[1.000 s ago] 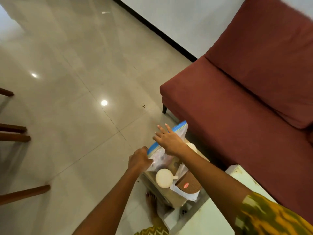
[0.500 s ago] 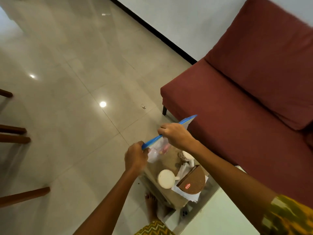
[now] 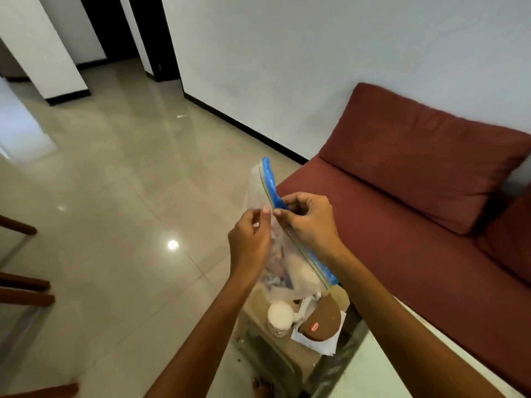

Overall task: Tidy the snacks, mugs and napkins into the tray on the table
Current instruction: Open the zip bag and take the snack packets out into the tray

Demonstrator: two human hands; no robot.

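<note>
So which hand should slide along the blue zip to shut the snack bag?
Probably the right hand: its fingertips already pinch the blue zip strip of the snack bag. The left hand grips the clear side, so it can steady the bag above the tray.

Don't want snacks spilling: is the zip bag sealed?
Cannot tell: both hands, left hand and right hand, pinch the zip bag at its blue strip.

Red label on the brown pack (image 3: 319,321) (its lettering too small to read)
</note>
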